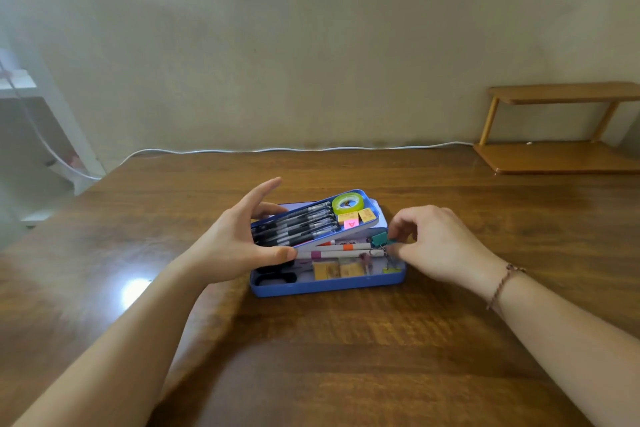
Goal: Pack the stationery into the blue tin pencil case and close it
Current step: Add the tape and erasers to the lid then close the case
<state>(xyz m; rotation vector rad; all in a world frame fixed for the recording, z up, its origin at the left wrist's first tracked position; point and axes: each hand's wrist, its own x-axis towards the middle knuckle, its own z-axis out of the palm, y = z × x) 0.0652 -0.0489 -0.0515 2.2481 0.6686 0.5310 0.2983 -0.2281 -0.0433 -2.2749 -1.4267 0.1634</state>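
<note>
Both forearms reach in from the near edge toward the tin [325, 284], which sits mid-table [346, 357] with its lid off or out of sight; my left hand [239, 239] holds the inner tray [311, 222] tilted up, thumb pressed along its near edge and the other fingers spread, the index lifted clear above; black pens [294, 227] lie side by side in the tray, with a green tape roll [347, 203] and small yellow and pink pads [353, 218] at its right end; under the raised tray, in the tin's base, lie two white pens [341, 250] with coloured bands, yellow notes [337, 269], black scissor handles [277, 277] at the left; my right hand [436, 246], a cord bracelet [504, 282] at its wrist, has its fingers curled at the tin's right end, pinching a teal binder clip [381, 240], as far as I can tell; beyond, a white cable [277, 150] runs along the table's far edge, and a wooden shelf [561, 128] stands at far right.
</note>
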